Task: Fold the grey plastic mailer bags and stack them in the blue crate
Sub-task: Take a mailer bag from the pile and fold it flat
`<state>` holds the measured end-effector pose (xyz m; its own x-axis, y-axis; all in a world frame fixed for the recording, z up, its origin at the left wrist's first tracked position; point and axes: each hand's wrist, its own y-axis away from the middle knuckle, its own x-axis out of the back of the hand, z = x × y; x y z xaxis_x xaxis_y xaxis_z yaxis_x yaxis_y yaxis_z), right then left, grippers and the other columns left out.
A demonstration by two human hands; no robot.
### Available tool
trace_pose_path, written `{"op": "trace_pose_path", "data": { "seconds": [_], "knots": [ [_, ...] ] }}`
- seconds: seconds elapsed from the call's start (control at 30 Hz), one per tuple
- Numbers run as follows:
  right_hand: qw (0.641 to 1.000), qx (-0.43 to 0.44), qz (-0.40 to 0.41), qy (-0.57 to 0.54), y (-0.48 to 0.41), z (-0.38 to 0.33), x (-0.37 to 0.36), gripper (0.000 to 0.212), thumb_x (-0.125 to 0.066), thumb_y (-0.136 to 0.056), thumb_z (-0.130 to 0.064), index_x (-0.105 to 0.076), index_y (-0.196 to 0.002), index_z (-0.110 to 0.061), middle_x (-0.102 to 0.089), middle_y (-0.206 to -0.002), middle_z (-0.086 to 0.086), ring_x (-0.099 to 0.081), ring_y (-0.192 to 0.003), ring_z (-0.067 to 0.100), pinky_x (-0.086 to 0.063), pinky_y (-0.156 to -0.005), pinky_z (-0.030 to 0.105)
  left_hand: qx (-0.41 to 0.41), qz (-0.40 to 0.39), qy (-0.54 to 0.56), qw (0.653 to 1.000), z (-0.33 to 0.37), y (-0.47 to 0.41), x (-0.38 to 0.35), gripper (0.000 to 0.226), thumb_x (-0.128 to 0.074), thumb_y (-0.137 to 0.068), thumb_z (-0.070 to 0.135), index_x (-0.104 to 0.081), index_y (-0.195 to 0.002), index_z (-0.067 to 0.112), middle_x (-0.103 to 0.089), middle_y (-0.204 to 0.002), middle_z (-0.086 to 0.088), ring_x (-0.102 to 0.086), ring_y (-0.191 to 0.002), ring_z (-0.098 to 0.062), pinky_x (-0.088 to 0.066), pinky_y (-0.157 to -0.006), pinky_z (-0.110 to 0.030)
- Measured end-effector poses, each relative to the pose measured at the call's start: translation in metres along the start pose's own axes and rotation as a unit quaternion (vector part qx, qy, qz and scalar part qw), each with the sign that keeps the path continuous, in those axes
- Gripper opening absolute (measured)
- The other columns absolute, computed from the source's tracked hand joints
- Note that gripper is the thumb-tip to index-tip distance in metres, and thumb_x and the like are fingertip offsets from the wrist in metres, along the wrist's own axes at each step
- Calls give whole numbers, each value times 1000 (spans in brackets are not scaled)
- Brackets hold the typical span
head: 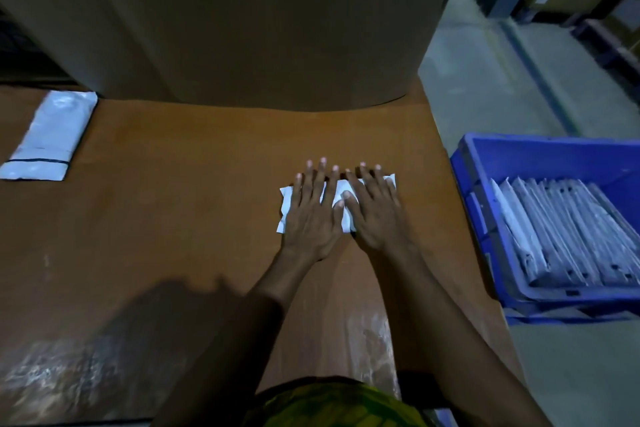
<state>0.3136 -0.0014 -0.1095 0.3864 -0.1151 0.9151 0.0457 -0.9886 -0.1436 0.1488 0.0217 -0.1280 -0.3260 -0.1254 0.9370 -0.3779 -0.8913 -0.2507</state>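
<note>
We are at the pressing stage of 1 fold. Both our hands lie flat on the folded mailer (284, 206), which rests on the brown table (173, 218) a little toward 1 o'clock from the table's middle. Our left hand (311, 215) covers its left half and our right hand (374, 215) its right half. On each the fingers are straight and spread, palm down, gripping nothing and only bearing on the plastic. The 2 thumbs nearly meet over the middle of the packet. Its edges show at 9 o'clock of the left hand and at 1 o'clock of the right, so it looks folded down to a compact oblong. We cannot tell how many layers it has.

The blue crate (465, 191) stands beside the table at 3 o'clock of our hands, with a row of folded bags (568, 239) leaning inside it. 1 flat mailer (48, 135) waits at 10 o'clock, well apart from our hands, by the foot of the big cardboard box (242, 28) at 12 o'clock.

We judge the crease nearly set. The next move calls for pinching the packet so the slick plastic does not spring open, then lifting it and carrying it toward 3 o'clock to set it against the row. After that we would reach to 10 o'clock for the flat one.
</note>
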Motion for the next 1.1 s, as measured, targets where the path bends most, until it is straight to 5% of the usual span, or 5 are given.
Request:
{"op": "trace_pose_path", "data": {
  "seconds": [0.27,0.47,0.67,1.1],
  "knots": [
    [993,-31,-5,112,34,-1,-6,63,-20,-109,-51,-15,-166,-22,-4,-174,3,8,-160,23,-2,-128,51,-13,8,-29,999,12,24,2,62,-31,-109,37,-16,-165,13,-4,-171,-18,2,-158,-41,-9,-127,-58],
    [991,-65,-36,110,-13,2,-8,66,-15,-108,-55,-14,-166,-24,-6,-173,4,5,-160,23,9,-126,47,3,-66,-56,996,-11,-23,-12,67,-11,-106,50,-11,-166,19,0,-172,-16,6,-157,-41,-4,-126,-60],
    [991,-31,-9,134,10,7,-15,66,-21,-109,-53,-11,-166,-20,1,-173,6,8,-160,25,0,-128,51,-17,-37,-33,999,-10,-2,-14,64,-26,-109,47,-11,-166,20,0,-172,-15,7,-157,-41,-6,-125,-62],
    [994,-44,-11,100,-1,8,-15,66,-15,-108,-58,-10,-166,-26,1,-174,3,9,-159,22,-1,-129,45,-5,-86,-11,996,-21,-11,-8,66,-13,-106,58,-4,-165,30,7,-173,-9,13,-156,-41,0,-123,-65]
  ]
}}
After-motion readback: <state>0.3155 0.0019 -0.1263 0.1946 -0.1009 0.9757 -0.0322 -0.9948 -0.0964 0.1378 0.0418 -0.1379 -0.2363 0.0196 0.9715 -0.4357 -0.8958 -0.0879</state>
